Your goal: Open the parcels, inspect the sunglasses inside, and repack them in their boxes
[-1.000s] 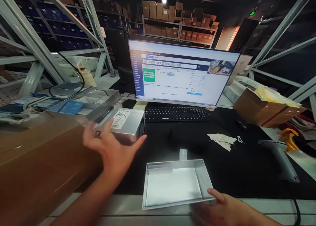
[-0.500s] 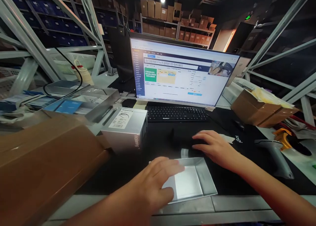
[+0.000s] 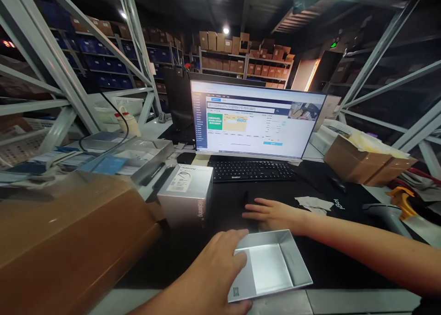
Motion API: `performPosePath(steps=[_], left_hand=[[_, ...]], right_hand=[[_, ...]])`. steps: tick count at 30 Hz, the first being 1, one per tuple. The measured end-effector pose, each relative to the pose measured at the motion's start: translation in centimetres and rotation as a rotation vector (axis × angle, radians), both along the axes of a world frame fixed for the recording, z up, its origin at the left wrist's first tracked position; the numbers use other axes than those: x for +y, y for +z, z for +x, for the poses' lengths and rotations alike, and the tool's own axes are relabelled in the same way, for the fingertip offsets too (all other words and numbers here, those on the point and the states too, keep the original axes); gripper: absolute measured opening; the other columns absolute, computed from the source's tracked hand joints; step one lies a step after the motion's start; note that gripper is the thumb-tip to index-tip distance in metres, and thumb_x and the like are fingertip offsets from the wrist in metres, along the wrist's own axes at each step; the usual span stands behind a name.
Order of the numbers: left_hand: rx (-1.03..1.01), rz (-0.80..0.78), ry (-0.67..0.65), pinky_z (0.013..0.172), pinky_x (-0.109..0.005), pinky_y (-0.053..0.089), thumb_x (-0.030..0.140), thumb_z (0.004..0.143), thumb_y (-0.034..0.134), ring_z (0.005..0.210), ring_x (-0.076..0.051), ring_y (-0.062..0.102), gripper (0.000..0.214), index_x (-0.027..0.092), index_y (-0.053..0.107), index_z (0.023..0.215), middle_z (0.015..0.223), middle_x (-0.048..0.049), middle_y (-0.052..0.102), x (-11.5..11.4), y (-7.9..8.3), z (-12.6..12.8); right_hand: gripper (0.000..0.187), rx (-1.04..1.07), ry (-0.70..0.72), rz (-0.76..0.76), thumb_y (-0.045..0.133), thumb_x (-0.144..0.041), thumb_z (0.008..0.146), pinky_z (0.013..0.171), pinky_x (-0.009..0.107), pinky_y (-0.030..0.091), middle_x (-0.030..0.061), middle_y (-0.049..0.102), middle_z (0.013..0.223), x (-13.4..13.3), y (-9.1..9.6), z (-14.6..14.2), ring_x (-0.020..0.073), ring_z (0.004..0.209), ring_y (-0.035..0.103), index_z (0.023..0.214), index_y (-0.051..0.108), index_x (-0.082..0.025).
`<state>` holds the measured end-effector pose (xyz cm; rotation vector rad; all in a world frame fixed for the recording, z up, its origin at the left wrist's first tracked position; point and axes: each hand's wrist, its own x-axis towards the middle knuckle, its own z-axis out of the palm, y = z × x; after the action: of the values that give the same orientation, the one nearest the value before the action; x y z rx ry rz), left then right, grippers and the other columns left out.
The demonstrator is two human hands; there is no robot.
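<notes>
A shallow silver open box lies near the table's front edge, with a pale panel bearing a small square code at its left side. My left hand grips its left end, fingers along the rim and over the panel. Behind the box, my right hand reaches over the black mat, palm down with fingers spread, seemingly holding nothing. Just past its fingertips is a small dark object, too dim to name. A silver carton with a white label stands left of that hand.
A large brown cardboard box fills the left front. A monitor and black keyboard stand at the back. To the right are crumpled paper, a mouse, a barcode scanner, a yellow tape dispenser and an open carton.
My right hand has moved left across the mat, and its fingers lie flatter. My left hand's fingers have drawn back from inside the silver box to its left end. The head view has tilted up.
</notes>
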<state>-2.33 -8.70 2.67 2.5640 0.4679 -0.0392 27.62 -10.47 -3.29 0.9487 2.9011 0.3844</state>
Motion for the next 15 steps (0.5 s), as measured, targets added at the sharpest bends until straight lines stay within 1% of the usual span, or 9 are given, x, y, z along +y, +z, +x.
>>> performPosePath(steps=[2, 3, 5, 8, 11, 13, 15], left_hand=[[-0.004, -0.004, 0.0, 0.114, -0.055, 0.035, 0.039, 0.067, 0.081, 0.141, -0.04, 0.036, 0.042, 0.019, 0.066, 0.101, 0.158, -0.0126, 0.035, 0.0, -0.1, 0.0], [-0.012, -0.002, -0.004, 0.114, -0.055, 0.035, 0.04, 0.067, 0.081, 0.141, -0.04, 0.035, 0.042, 0.019, 0.066, 0.101, 0.158, -0.0125, 0.035, 0.0, -0.2, -0.1], [-0.04, 0.009, -0.02, 0.114, -0.054, 0.035, 0.041, 0.068, 0.081, 0.14, -0.039, 0.035, 0.043, 0.019, 0.066, 0.102, 0.158, -0.0119, 0.036, 0.2, -0.5, -0.2], [-0.099, 0.03, -0.056, 0.113, -0.052, 0.036, 0.043, 0.068, 0.081, 0.138, -0.038, 0.038, 0.044, 0.02, 0.065, 0.101, 0.156, -0.0106, 0.038, 0.4, -0.9, -0.3], [-0.137, 0.041, -0.077, 0.112, -0.05, 0.037, 0.044, 0.067, 0.082, 0.136, -0.037, 0.04, 0.043, 0.021, 0.065, 0.099, 0.155, -0.0095, 0.039, 0.7, -1.1, -0.1], [-0.145, 0.037, -0.078, 0.112, -0.049, 0.037, 0.044, 0.066, 0.083, 0.136, -0.036, 0.041, 0.043, 0.021, 0.065, 0.098, 0.154, -0.0089, 0.041, 0.7, -1.2, 0.0], [-0.151, 0.03, -0.085, 0.111, -0.048, 0.038, 0.043, 0.065, 0.084, 0.135, -0.036, 0.042, 0.043, 0.021, 0.065, 0.097, 0.154, -0.0085, 0.042, 0.7, -1.2, 0.0]], right_hand=[[0.017, 0.052, -0.078, -0.01, 0.061, -0.023, 0.095, 0.123, 0.047, 0.025, -0.0003, 0.045, 0.155, -0.2, -0.2, 0.1, 0.0259, 0.148, 0.031, 0.085, 0.075, -0.021], [0.016, 0.074, -0.119, -0.01, 0.061, -0.022, 0.095, 0.122, 0.047, 0.025, -0.0012, 0.045, 0.155, -0.3, -0.3, 0.2, 0.0257, 0.148, 0.032, 0.086, 0.075, -0.021], [0.014, 0.097, -0.154, -0.008, 0.061, -0.022, 0.095, 0.122, 0.047, 0.027, -0.0007, 0.043, 0.157, -0.5, -0.4, 0.3, 0.0253, 0.147, 0.033, 0.092, 0.075, -0.021], [0.014, 0.07, -0.126, -0.017, 0.061, -0.022, 0.095, 0.121, 0.048, 0.028, 0.0019, 0.038, 0.159, -0.5, -0.6, 0.4, 0.0262, 0.147, 0.034, 0.1, 0.074, -0.02], [0.017, 0.056, -0.104, -0.019, 0.061, -0.018, 0.094, 0.122, 0.045, 0.028, 0.0005, 0.04, 0.158, -0.5, -0.9, 0.3, 0.0244, 0.146, 0.035, 0.103, 0.075, -0.02], [0.018, 0.076, -0.119, -0.022, 0.06, -0.017, 0.094, 0.121, 0.044, 0.029, 0.0002, 0.043, 0.157, -0.4, -0.9, 0.2, 0.0234, 0.145, 0.036, 0.101, 0.075, -0.019], [0.018, 0.097, -0.135, -0.038, 0.059, -0.017, 0.094, 0.12, 0.046, 0.029, 0.0008, 0.045, 0.156, -0.4, -0.3, -0.1, 0.0241, 0.144, 0.038, 0.093, 0.076, -0.019]])
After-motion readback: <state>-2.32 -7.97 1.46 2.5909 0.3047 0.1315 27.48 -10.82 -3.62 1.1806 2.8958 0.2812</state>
